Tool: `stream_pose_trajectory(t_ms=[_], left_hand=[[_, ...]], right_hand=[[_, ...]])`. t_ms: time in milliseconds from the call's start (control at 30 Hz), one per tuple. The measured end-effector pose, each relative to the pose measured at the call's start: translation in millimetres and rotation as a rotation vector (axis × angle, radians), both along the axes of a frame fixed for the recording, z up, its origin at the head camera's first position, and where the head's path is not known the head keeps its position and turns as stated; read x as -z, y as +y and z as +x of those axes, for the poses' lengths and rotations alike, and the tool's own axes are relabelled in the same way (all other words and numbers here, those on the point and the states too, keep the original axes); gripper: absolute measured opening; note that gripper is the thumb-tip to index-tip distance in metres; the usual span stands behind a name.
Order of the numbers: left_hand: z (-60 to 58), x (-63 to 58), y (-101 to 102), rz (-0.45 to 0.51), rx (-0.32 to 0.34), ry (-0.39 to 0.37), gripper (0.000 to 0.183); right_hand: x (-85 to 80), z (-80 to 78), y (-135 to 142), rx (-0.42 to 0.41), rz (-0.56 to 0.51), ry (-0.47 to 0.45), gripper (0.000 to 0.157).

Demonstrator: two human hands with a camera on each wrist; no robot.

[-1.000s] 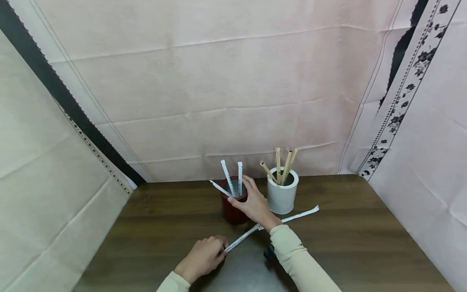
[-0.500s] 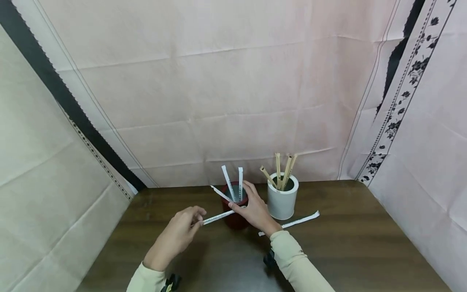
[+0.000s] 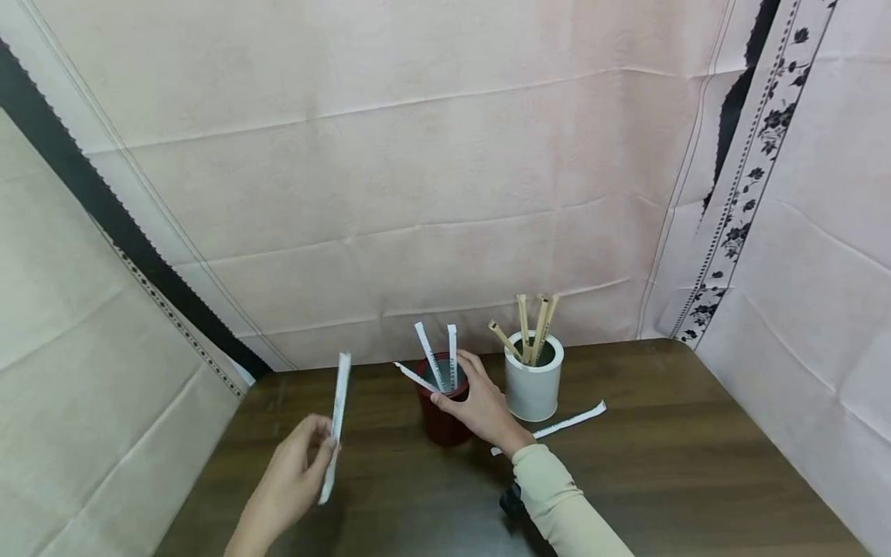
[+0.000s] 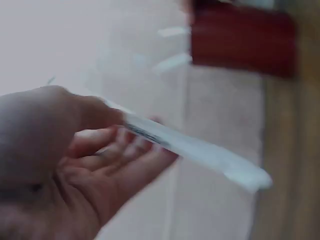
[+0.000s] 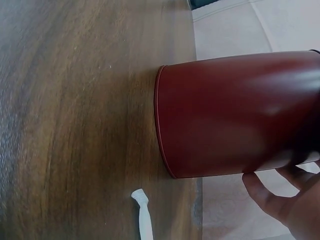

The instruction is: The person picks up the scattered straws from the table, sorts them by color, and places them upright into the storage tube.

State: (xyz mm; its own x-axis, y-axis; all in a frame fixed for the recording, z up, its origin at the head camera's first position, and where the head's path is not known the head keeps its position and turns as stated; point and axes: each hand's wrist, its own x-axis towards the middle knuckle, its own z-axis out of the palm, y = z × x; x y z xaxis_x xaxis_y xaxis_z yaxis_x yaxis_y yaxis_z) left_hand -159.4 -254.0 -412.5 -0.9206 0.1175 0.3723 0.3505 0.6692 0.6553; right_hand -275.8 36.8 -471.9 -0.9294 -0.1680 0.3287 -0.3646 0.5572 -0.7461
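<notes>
In the head view my left hand [image 3: 288, 472] pinches a slim white paper-wrapped stick [image 3: 339, 398] between thumb and fingers. The stick stands nearly upright, raised left of the dark red cup [image 3: 440, 425]; its dark printing shows in the blurred left wrist view. Several similar white sticks [image 3: 431, 356] lean inside that cup, fanned out at its mouth. My right hand [image 3: 483, 406] grips the cup near its rim, thumb at the front and fingers on the right side. From the right wrist view, the upright red cup [image 5: 235, 115] fills the right half with fingertips against its side.
A white cup [image 3: 534, 391] holding several tan sticks [image 3: 541, 329] stands to the right of the red one. Another white wrapped stick [image 3: 574, 420] lies on the wooden table [image 3: 661, 464], partly behind my right wrist. Pale cloth [image 3: 445, 170] hangs along the table's back edge.
My left hand has picked up one white stick from the table, carried it left and turned it upright. My right hand stays at the red cup.
</notes>
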Motion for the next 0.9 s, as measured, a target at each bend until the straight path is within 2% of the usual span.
stream_pose_trajectory(t_ms=[133,200,300,367,467,533,600,667,733,800,900], left_hand=[[-19.4,-37.1,28.7,0.249,0.043,0.235,0.007],[-32.6,-54.4,46.8,0.372,0.054,0.301,0.011],[-54.7,-67.1,70.6,0.405,0.028,0.362,0.014],[-70.3,-64.7,82.9,0.361,0.015,0.365,0.015],[-89.4,-49.1,97.0,0.209,-0.034,0.326,0.016],[-96.4,-36.7,101.7,0.114,-0.069,0.276,0.017],[-98.8,-26.4,101.4,0.073,-0.080,0.222,0.022],[-98.4,-19.2,96.6,0.082,-0.082,0.174,0.033],[-97.3,-14.3,89.0,0.140,-0.053,0.124,0.048],[-97.1,-8.7,79.9,0.210,-0.006,0.086,0.062],[-99.0,4.5,69.0,0.303,0.112,0.029,0.070]], right_hand=[[-0.5,-0.6,3.4,0.008,-0.016,0.013,0.087],[0.3,-0.6,4.3,0.009,-0.020,0.022,0.086],[1.9,-0.8,2.9,0.006,-0.010,0.024,0.086],[2.2,-0.9,0.7,0.000,-0.005,0.025,0.086],[2.8,-0.9,-1.4,-0.005,-0.009,0.020,0.087],[2.7,-0.7,-2.3,-0.008,-0.013,0.017,0.086],[2.3,-0.5,-3.3,-0.014,-0.013,0.012,0.086],[1.6,-0.6,-4.1,-0.021,-0.011,0.011,0.086],[0.6,-0.2,-4.1,-0.025,-0.013,0.009,0.086],[-0.1,-0.2,-3.2,-0.025,-0.014,0.008,0.086],[-0.9,0.2,0.0,-0.038,-0.022,-0.001,0.086]])
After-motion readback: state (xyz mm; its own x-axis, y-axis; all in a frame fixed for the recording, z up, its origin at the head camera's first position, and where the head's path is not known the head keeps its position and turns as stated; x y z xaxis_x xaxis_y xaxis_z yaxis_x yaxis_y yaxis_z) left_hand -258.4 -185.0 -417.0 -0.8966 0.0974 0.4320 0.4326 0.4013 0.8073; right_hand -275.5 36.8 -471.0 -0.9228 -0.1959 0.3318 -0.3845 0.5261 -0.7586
